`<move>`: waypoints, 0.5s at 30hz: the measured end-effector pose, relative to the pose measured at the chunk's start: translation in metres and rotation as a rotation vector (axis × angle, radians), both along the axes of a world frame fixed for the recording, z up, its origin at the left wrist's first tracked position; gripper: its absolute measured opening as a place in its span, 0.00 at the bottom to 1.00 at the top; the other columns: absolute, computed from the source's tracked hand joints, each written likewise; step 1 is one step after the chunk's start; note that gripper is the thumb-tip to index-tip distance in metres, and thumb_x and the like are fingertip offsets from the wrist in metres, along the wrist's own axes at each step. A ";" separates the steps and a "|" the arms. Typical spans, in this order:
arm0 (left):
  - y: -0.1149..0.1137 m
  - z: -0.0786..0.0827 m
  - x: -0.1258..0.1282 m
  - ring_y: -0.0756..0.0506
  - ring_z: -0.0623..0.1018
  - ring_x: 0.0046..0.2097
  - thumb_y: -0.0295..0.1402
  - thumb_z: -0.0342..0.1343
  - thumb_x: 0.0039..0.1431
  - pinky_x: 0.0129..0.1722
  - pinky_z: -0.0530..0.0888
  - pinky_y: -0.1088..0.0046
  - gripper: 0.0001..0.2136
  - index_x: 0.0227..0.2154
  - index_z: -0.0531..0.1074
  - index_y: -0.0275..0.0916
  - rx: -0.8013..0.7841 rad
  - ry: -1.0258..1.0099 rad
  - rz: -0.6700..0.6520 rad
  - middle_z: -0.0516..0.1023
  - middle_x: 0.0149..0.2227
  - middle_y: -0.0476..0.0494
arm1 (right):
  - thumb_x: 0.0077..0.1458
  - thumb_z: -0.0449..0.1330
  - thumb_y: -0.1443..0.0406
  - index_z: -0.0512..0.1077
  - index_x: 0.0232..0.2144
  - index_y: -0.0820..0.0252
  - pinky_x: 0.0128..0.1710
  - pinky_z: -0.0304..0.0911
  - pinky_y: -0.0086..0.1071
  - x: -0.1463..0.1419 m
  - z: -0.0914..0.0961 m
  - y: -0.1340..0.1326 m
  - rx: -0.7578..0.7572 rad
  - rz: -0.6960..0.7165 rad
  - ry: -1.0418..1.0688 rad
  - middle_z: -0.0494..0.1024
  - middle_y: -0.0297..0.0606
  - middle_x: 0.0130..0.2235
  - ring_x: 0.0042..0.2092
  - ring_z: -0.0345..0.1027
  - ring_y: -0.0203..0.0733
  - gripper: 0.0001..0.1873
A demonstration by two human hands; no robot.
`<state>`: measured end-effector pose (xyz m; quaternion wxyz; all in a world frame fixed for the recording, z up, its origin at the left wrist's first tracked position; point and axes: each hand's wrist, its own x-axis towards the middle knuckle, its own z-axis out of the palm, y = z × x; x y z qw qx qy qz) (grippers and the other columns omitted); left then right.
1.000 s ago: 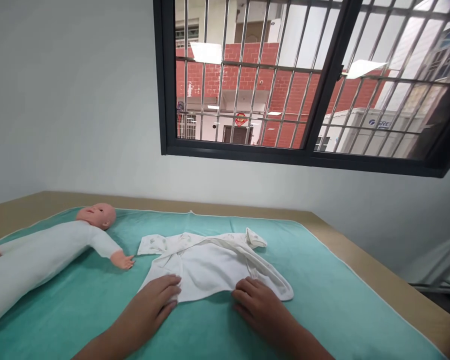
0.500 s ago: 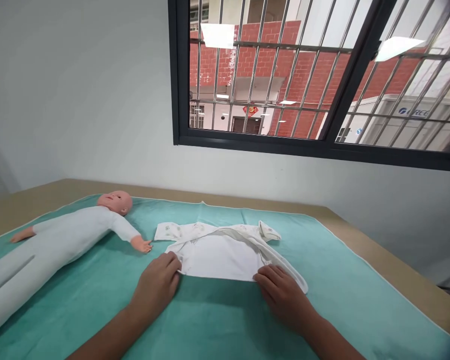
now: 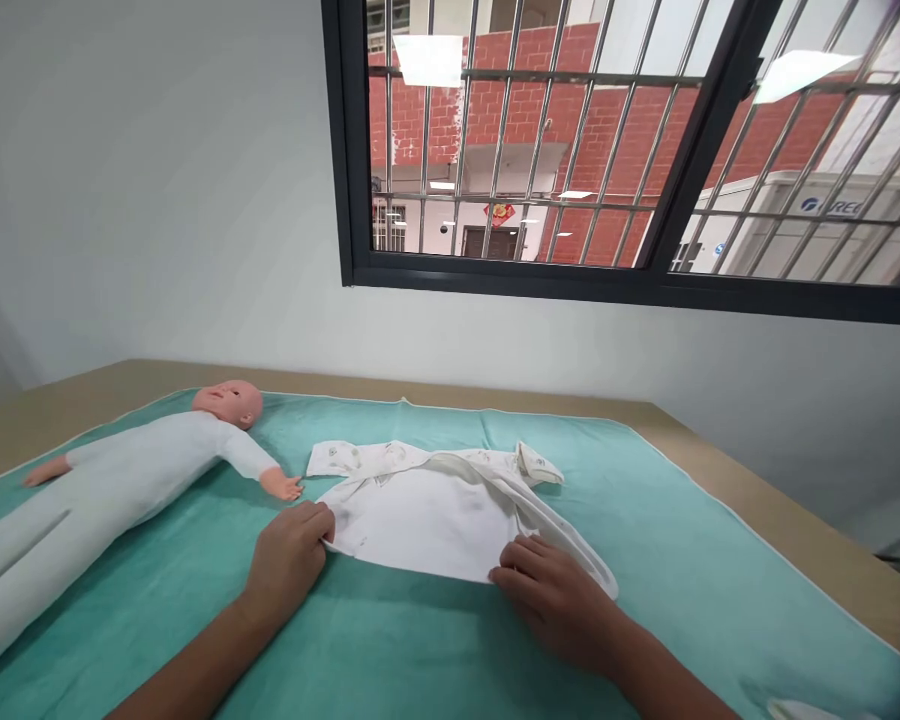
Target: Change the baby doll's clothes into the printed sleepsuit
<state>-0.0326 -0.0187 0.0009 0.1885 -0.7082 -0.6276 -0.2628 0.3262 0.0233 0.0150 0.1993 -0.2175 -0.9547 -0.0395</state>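
A small white baby shirt point(image 3: 435, 515) lies spread on the green cloth, its front flap folded open and its short printed sleeves pointing away from me. My left hand point(image 3: 289, 555) is closed on the shirt's near left corner. Lower on the right, my right hand point(image 3: 551, 590) pinches the near hem, with the fingertips curled over the fabric. Between the two hands the hem runs fairly straight, slanting down to the right. To the left lies a baby doll point(image 3: 135, 465) on its back in a white bodysuit, one hand close to the shirt's left sleeve.
The green cloth point(image 3: 690, 560) covers most of a wooden table point(image 3: 810, 520). Behind it stand a pale wall point(image 3: 195, 200) and a dark-framed barred window point(image 3: 495, 275). Part of a whitish item point(image 3: 802, 710) shows at the bottom right edge.
My left hand has moved left, drawing the shirt's corner outward. My right hand has shifted slightly left and toward me. The hem is wider and more slanted. The view has tilted slightly.
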 end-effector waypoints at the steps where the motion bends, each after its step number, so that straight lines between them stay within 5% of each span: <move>1: -0.001 0.000 0.000 0.48 0.68 0.27 0.18 0.42 0.39 0.28 0.60 0.74 0.12 0.18 0.66 0.40 0.033 0.002 -0.022 0.70 0.21 0.49 | 0.60 0.47 0.73 0.70 0.36 0.57 0.34 0.58 0.36 -0.001 0.001 -0.001 -0.051 -0.003 -0.009 0.72 0.39 0.34 0.33 0.63 0.40 0.13; 6: -0.005 0.002 0.003 0.48 0.67 0.26 0.17 0.41 0.37 0.28 0.60 0.75 0.12 0.17 0.66 0.39 0.167 0.037 -0.112 0.69 0.20 0.50 | 0.63 0.47 0.70 0.71 0.33 0.57 0.33 0.59 0.34 -0.001 0.003 -0.001 -0.249 -0.071 0.055 0.73 0.39 0.33 0.34 0.65 0.40 0.13; 12: -0.002 0.002 -0.004 0.47 0.71 0.26 0.18 0.42 0.36 0.28 0.64 0.74 0.13 0.17 0.68 0.40 0.112 0.062 -0.082 0.73 0.21 0.50 | 0.63 0.48 0.67 0.71 0.38 0.56 0.37 0.65 0.35 0.007 -0.007 0.012 -0.308 -0.141 0.247 0.74 0.40 0.37 0.38 0.68 0.41 0.12; 15: 0.000 -0.001 -0.004 0.47 0.74 0.29 0.18 0.41 0.36 0.39 0.70 0.70 0.15 0.18 0.69 0.41 0.042 0.074 -0.166 0.75 0.22 0.51 | 0.63 0.48 0.67 0.71 0.42 0.55 0.43 0.67 0.37 0.012 -0.012 0.020 -0.317 -0.202 0.303 0.75 0.41 0.43 0.44 0.69 0.43 0.12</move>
